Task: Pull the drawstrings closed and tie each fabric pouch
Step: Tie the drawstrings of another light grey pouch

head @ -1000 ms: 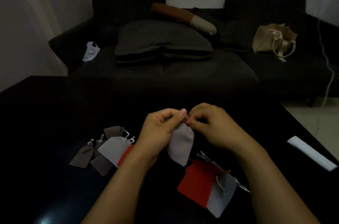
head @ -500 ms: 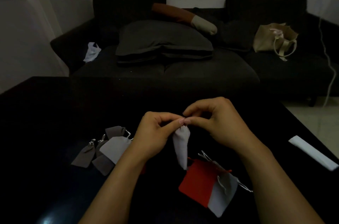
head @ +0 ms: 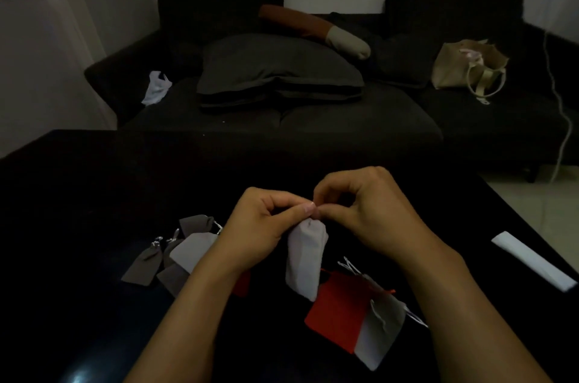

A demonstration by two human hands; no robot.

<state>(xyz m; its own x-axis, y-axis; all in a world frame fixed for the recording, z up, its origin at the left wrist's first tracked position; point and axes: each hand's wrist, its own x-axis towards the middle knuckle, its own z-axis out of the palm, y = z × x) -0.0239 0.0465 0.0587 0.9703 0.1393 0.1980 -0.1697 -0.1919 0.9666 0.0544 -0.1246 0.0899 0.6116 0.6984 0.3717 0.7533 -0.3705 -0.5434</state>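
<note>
Left hand (head: pixel 260 226) pinches the neck of a light grey pouch (head: pixel 305 260); right hand (head: pixel 366 213) pinches closed at the same neck, fingertips touching the left's. Pouch hangs free above the dark table (head: pixel 78 210), mouth gathered. Cord itself too small to make out.

Step looks like cinch done, knot in progress. Next move probably needs the left to hold the neck fixed while the right loops and pulls a cord end through.

Room: grey pouches (head: pixel 175 257) lie left of the left forearm, red pouch (head: pixel 338 313) and another grey one (head: pixel 380 335) directly below the right wrist. Open table ahead of both hands; right table edge well apart.
</note>
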